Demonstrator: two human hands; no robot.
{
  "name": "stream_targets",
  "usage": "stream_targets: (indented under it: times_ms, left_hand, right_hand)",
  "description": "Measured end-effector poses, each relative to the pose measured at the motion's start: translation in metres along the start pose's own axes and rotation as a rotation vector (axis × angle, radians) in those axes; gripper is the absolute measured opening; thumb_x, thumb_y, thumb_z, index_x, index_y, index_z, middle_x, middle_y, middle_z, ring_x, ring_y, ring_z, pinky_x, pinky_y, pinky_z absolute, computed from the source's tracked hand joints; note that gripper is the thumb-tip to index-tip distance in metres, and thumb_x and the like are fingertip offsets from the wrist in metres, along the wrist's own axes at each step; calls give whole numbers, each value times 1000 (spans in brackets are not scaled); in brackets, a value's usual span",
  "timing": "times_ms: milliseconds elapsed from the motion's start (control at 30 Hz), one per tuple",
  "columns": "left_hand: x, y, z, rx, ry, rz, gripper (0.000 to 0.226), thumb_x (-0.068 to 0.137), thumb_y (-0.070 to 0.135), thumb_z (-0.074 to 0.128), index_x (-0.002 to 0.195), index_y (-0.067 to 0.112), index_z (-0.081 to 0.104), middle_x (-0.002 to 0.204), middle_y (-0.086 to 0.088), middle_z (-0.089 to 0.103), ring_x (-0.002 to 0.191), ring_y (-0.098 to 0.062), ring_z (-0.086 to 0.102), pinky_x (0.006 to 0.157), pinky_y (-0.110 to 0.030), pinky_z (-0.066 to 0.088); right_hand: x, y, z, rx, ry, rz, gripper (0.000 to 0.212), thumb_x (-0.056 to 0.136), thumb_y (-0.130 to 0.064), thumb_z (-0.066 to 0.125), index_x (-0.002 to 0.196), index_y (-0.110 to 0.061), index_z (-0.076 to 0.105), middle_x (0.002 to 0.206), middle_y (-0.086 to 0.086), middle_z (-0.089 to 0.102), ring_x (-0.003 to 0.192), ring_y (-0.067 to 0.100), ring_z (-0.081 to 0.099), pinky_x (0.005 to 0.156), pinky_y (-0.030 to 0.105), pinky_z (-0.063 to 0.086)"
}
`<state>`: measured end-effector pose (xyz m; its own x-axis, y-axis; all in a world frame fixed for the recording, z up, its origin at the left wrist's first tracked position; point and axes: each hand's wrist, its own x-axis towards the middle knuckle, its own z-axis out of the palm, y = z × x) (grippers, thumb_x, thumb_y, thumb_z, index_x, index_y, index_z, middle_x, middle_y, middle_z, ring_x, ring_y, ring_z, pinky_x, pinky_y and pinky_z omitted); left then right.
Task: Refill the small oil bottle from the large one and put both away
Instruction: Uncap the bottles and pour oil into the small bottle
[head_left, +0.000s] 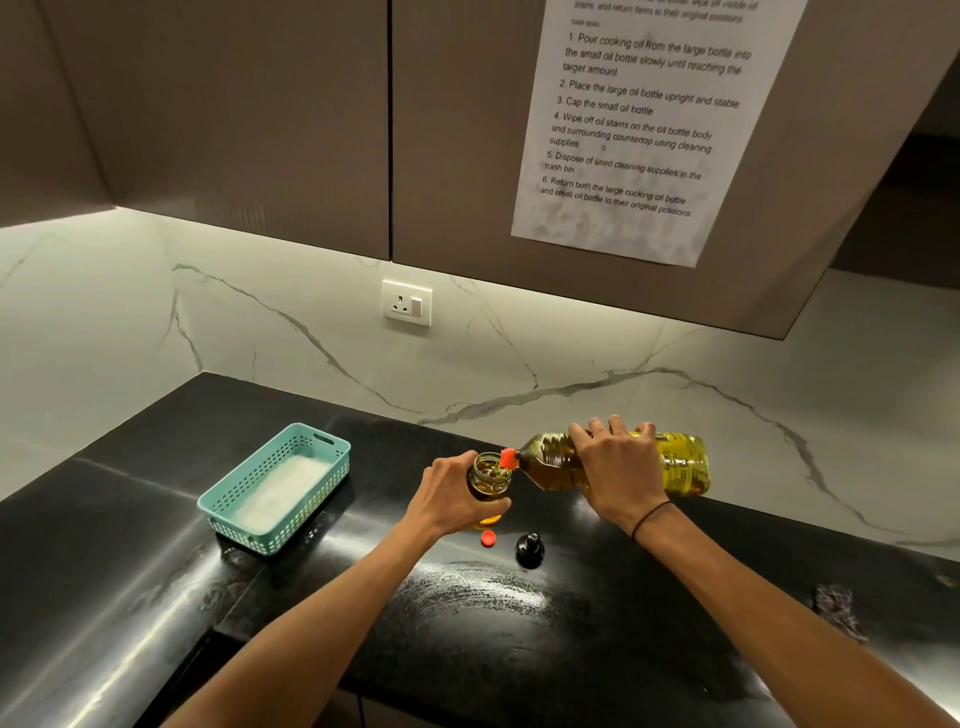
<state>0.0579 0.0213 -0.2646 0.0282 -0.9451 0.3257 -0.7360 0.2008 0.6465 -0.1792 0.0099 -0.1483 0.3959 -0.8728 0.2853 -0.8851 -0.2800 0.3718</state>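
My right hand (621, 467) grips the large oil bottle (685, 462), which lies tipped almost flat with its orange neck over the mouth of the small oil bottle (489, 475). That small glass bottle stands on the black counter and holds some amber oil. My left hand (449, 496) is wrapped round it from the left. Just in front of it on the counter lie the orange cap (488, 539) and a black pourer cap (530, 550).
A teal plastic basket (244, 506) with a white cloth inside stands on the counter to the left. A dark rag (837, 605) lies at the right. A socket (407, 302) sits on the marble wall, and an instruction sheet (634, 130) hangs on the overhead cabinet.
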Motion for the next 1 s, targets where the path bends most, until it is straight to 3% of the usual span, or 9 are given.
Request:
stream_targets:
  times_ms: [1000]
  left_hand:
    - [2, 0, 2, 5, -3, 0, 49, 70, 59, 88, 93, 24, 63, 86, 11, 72, 69, -5, 66, 65, -7, 44]
  right_hand:
    - [-4, -2, -4, 5, -2, 12, 50, 78, -37, 84, 121, -24, 62, 107, 3, 71, 103, 29, 65, 89, 51, 50]
